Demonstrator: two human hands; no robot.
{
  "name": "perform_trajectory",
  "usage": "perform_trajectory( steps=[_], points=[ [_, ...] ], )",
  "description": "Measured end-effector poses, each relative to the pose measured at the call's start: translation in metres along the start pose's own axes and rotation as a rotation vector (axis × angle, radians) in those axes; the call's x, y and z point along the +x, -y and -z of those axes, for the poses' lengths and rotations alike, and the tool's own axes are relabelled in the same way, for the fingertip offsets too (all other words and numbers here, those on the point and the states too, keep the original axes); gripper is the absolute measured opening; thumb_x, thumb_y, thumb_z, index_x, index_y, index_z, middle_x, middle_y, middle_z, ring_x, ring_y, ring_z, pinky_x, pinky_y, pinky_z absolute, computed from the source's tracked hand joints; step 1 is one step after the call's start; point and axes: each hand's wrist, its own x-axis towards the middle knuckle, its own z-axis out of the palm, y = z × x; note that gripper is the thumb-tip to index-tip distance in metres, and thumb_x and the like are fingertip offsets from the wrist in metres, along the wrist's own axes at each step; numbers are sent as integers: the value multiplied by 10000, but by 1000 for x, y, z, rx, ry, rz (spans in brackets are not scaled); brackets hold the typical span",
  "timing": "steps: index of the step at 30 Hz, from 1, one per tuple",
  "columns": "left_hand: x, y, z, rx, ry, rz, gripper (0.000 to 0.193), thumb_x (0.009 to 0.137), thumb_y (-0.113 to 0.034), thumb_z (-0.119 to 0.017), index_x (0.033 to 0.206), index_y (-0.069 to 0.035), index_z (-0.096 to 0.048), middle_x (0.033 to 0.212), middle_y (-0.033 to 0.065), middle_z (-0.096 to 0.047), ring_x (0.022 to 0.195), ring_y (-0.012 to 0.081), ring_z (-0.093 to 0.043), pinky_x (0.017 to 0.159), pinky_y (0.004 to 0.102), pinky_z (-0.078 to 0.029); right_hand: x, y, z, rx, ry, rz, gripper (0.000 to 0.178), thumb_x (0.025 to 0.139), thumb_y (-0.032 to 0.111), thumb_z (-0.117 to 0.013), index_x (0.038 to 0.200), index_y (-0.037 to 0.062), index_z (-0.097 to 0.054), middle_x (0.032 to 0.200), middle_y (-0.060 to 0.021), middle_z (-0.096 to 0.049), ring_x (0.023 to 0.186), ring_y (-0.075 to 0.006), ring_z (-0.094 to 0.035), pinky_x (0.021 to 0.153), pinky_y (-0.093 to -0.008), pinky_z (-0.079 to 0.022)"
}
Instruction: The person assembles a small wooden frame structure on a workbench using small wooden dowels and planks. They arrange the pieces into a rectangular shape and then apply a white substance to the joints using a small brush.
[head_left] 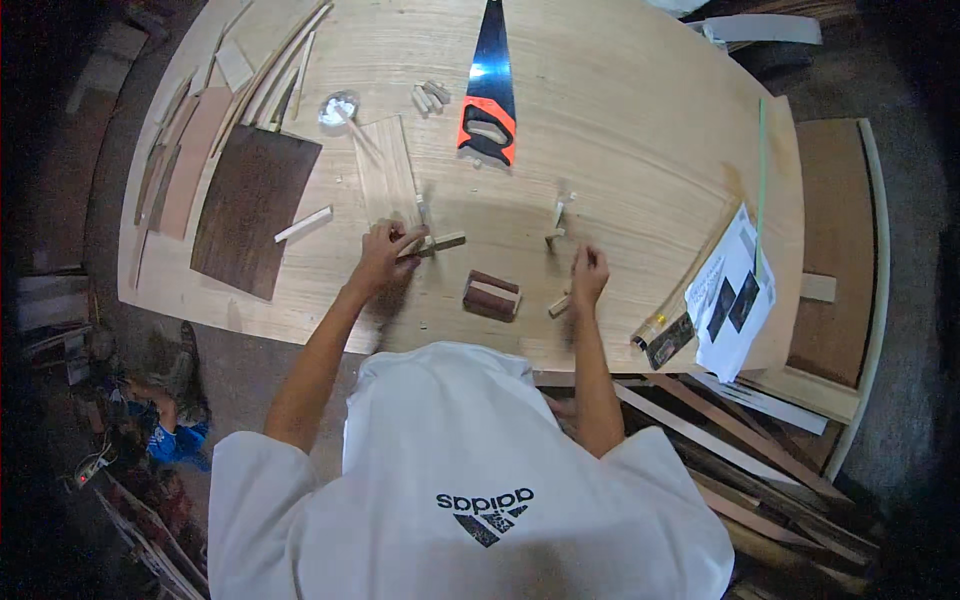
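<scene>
Small wooden stick (pixel 437 243): pale, squared, lying flat on the plywood worktop (pixel 620 150), pinched at its near end by the left hand (pixel 385 255). Right of the stick: dark rectangular wood block (pixel 491 295); right hand (pixel 588 273), fingers curled shut over a small wood offcut (pixel 559 305). Beyond the stick: light plank (pixel 387 170), orange-handled handsaw (pixel 489 90). Far left of it: dark veneer sheet (pixel 250 208).

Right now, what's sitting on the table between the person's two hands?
In the head view, a small dark brown wooden block lies between the left hand and the right hand.
</scene>
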Motion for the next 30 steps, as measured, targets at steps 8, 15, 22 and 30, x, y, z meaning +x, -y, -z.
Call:
perform_trajectory(
  steps=[8,15,22,30],
  points=[
    [-1,11,-8,2,-5,20,613,737,-252,-817,1317,-325,-630,1140,91,-524,1052,292,-524,832,470,-432,75,70,-13,-217,560,-181,316,899,207,-753,1113,-22,-718,901,-79,-727,699,-93,-626,602,-241,-499],
    [-2,7,-2,-25,-76,-22,628,723,-252,-821,1319,-307,-630,1111,83,-519,1025,278,-523,812,459,-430,69,88,-30,-273,593,-197,349,844,210,-800,1085,-30,-724,892,-65,-726,711,-111,-630,630,-275,-524],
    [-4,6,0,-36,-35,12,615,741,-237,-820,1321,-296,-625,1091,85,-522,1011,280,-520,802,454,-423,49,111,-52,-294,576,-120,290,839,183,-789,1045,-16,-744,880,-69,-734,751,-127,-657,694,-292,-538],
    [-1,6,2,-65,-12,18,619,749,-238,-818,1331,-302,-616,1119,87,-522,1061,289,-511,852,462,-414,41,97,-106,-249,752,-167,275,853,199,-790,1007,-26,-749,870,-60,-737,753,-121,-661,689,-277,-525]
  ],
)
